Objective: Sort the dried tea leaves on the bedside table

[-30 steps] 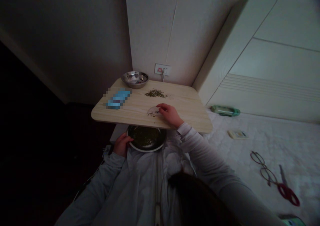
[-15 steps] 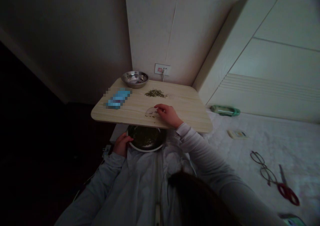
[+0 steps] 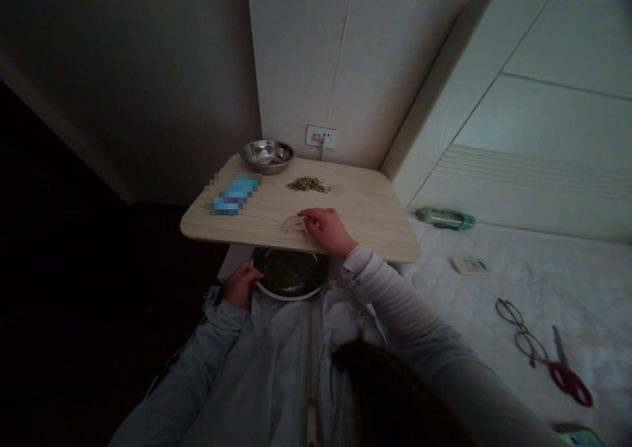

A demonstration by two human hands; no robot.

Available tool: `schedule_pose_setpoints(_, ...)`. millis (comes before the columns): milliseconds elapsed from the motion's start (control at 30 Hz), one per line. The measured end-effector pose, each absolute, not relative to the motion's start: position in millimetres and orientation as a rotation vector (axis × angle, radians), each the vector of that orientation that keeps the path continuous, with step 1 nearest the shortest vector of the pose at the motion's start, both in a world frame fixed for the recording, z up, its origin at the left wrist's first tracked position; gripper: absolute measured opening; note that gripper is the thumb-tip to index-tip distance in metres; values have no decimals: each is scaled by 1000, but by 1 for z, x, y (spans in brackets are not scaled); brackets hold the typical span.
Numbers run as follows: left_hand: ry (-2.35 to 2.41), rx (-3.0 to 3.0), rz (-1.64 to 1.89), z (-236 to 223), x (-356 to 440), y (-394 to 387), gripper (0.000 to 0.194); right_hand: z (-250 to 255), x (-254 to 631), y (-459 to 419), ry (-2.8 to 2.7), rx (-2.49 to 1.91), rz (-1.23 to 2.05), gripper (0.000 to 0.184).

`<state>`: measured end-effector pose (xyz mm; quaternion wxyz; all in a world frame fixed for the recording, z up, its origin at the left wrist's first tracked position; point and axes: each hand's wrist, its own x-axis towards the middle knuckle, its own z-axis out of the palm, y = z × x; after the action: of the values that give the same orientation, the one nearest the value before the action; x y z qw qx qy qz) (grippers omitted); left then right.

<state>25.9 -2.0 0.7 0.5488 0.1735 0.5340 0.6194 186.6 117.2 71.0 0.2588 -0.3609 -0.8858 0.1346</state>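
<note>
Green granules (image 3: pixel 307 184) lie in a loose heap on the pale wooden tabletop (image 3: pixel 375 216), slightly above the centre of the frame. The left hand (image 3: pixel 240 285), below the tabletop's near edge, grips the left rim of a dark dish (image 3: pixel 296 297) with a pale edge, its thumb over the rim; greenish material covers part of the dish's inside. The right hand (image 3: pixel 326 228), near the centre, has its fingers closed in a pinch on a clear, thin piece (image 3: pixel 291 224) at the tabletop; a few scattered grains (image 3: pixel 302 234) lie about it. A metal bowl (image 3: pixel 267 169) stands at the tabletop's far left corner, with a pixelated blue item (image 3: pixel 234 195) nearer the viewer. A wall socket (image 3: pixel 320 136) appears in the upper centre. At right, on white bedding (image 3: pixel 444 302), lie a green-ended bottle (image 3: pixel 445 218), a small pale device (image 3: pixel 470 265), eyeglasses (image 3: pixel 529 347) and red-handled scissors (image 3: pixel 569 382).
</note>
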Motion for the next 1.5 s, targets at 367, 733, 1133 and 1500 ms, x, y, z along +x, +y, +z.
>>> schedule_pose_setpoints(367, 1256, 421, 1456, -2, 24, -1, 11, 72, 187, 111, -2453, -959, 333, 26)
schedule_pose_setpoints(733, 1272, 388, 1469, 7, 28, -2, 11, 72, 190, 108, -2490, -896, 327, 26)
schedule_pose_setpoints(1133, 1292, 413, 1460, 0, 25, -1, 10, 75, 187, 108, -2507, -883, 248, 26)
schedule_pose_setpoints(1500, 1264, 413, 1471, 5, 27, -3, 9, 72, 197, 109, -2545, -858, 229, 26)
